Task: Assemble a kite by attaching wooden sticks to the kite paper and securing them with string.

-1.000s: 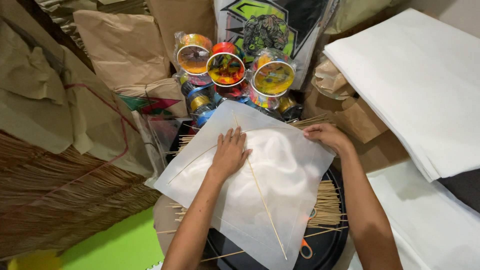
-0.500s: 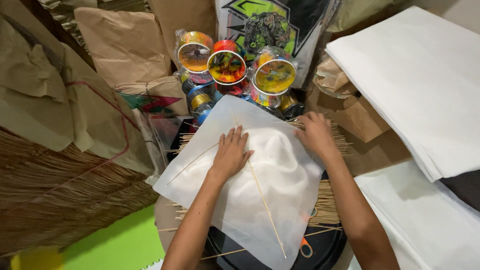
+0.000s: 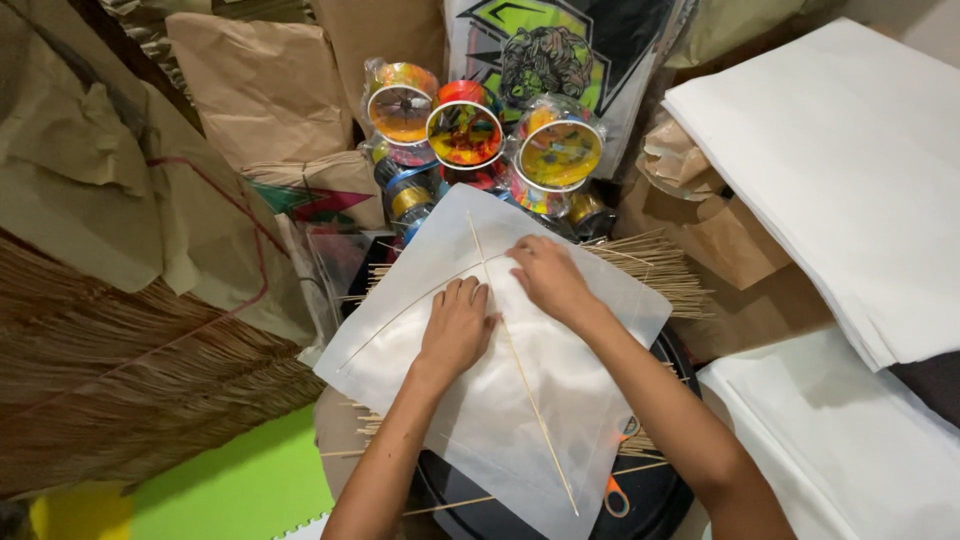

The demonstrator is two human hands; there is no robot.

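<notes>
Hands pressing flat, holding nothing: left hand [image 3: 456, 330] and right hand [image 3: 545, 280] lying open on white paper kite [image 3: 500, 400] | kite resting over black round tray [image 3: 655, 500] | paper looking light, tear-prone; thin stick spine [image 3: 525, 375] offering the firmer hold.

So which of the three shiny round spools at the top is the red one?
The middle spool. Its rim and face show red, and it sits between the orange spool on its left and the yellow spool on its right.
</notes>
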